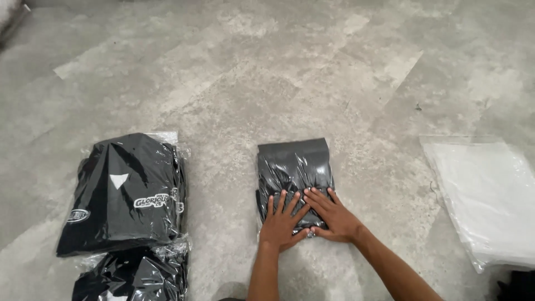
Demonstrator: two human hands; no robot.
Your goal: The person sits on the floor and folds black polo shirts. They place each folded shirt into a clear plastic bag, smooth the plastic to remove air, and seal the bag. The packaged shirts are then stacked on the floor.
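Observation:
A dark folded garment in a clear plastic bag [293, 167] lies on the grey floor at the centre. My left hand [280, 221] rests flat on the near end of the bag, fingers spread. My right hand [332, 214] lies beside it, also flat, its fingers overlapping the left hand's fingertips. Both hands press down on the bag's near edge and grip nothing.
At the left lies a stack of bagged black garments with white print [125, 192], with another bagged one [134, 276] below it. A pile of empty clear plastic bags [490, 195] lies at the right. A dark object [518, 287] shows at the bottom right corner.

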